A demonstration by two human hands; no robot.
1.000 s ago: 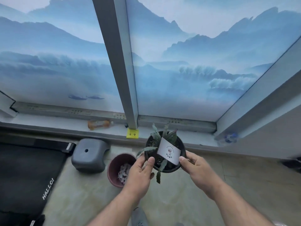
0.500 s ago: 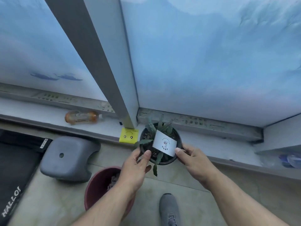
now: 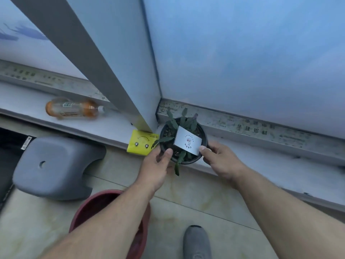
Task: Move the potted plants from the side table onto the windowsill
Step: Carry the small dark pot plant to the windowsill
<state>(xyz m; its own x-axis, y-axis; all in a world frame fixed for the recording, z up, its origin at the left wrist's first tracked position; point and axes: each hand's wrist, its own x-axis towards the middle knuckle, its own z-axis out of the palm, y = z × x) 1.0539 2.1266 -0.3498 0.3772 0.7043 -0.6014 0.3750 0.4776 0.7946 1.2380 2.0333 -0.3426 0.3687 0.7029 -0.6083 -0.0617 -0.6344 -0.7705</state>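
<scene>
A small black potted plant (image 3: 169, 133) with narrow green leaves and a white card stuck in its soil is over the front edge of the white windowsill (image 3: 261, 165), just right of the grey window post. My left hand (image 3: 156, 166) grips the pot's near left rim, thumb on top. My right hand (image 3: 222, 161) grips its right side, thumb by the card. Whether the pot's base touches the sill is hidden.
A yellow card (image 3: 142, 144) lies on the sill edge beside the pot. An orange-tinted bottle (image 3: 73, 108) lies on the sill to the left. On the floor are a grey plastic stool (image 3: 54, 167), a dark red pot (image 3: 104, 217) and my shoe (image 3: 197, 242).
I have stepped closer to the window. Both hands have carried the pot forward and down until it is over the sill edge beside the yellow card.
</scene>
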